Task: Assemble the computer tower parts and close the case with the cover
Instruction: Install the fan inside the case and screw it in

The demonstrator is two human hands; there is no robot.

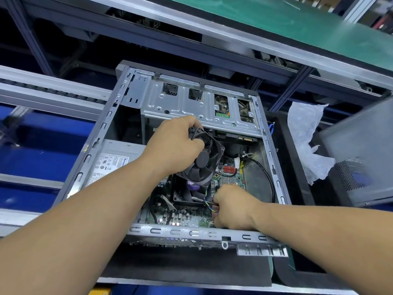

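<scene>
Black cooler fan [204, 160] is tilted, clamped in the left grip [176, 145]. Right grip [231, 207], just below, pinches the fan cable [209, 202] over the motherboard [191, 219].

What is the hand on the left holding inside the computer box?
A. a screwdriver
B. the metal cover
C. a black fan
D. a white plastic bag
C: the left hand has its fingers curled round the frame of the black fan, tilted above the green board in the open case; the right hand pinches the thin coloured wires nearby.
</scene>
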